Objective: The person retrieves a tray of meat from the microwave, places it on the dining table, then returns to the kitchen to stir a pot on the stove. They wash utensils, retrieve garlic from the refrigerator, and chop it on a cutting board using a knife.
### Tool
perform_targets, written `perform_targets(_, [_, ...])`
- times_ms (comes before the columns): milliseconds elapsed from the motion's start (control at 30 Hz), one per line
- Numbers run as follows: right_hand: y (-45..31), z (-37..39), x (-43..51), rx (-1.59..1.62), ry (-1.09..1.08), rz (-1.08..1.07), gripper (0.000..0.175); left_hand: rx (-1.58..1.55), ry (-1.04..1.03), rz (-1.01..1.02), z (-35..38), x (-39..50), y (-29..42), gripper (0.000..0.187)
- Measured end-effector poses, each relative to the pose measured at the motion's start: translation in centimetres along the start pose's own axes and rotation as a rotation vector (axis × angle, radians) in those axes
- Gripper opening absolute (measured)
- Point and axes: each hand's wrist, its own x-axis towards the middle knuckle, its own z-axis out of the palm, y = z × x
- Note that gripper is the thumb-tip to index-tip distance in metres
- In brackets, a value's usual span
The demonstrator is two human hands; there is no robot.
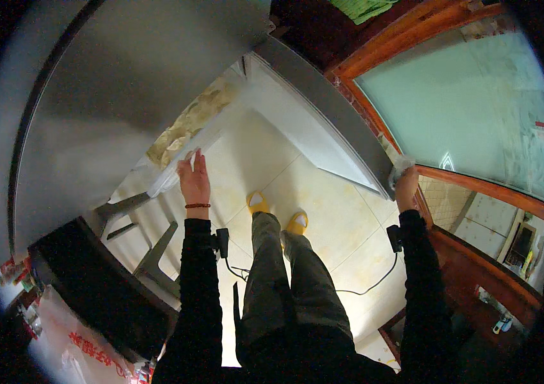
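My left hand [195, 178], with a red bead bracelet at the wrist, is at the pale front edge of a compartment [176, 170] under a large grey panel, apparently a refrigerator's upper door [108, 96]. Whitish material shows by its fingertips; whether they grip it is unclear. Yellowish-beige contents [192, 117] show behind that edge. To the right, a grey door [322, 101] with a white inner lining [296, 110] stands swung out. My right hand [406, 187] is closed on crumpled clear plastic [400, 169] beside that door's outer end.
A wood-framed glass panel [463, 105] stands at right. A grey chair or stool frame [156, 249] and a black-topped item [99, 288] are at left, near a plastic bag [75, 331] with red writing. Cables [372, 288] hang from both wrists. Pale tiles [329, 201] cover the floor.
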Motion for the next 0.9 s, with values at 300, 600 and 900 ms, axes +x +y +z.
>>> perform_targets(300, [-6.0, -11.8, -2.3, 1.062, -0.072, 0.041, 0.026, -0.208, 0.1, -0.121, -0.7, -4.8, -2.4, 0.016])
perform_targets(600, [-18.8, -17.5, -5.0, 0.433, -0.054, -0.558, 0.03, -0.137, 0.125, -0.24, -0.8, -4.6, -2.3, 0.027])
perform_targets(900, [-35.8, -4.3, -11.4, 1.726, -0.707, -0.226, 0.022, -0.185, 0.039, -0.345, 0.3, -5.7, -1.2, 0.033])
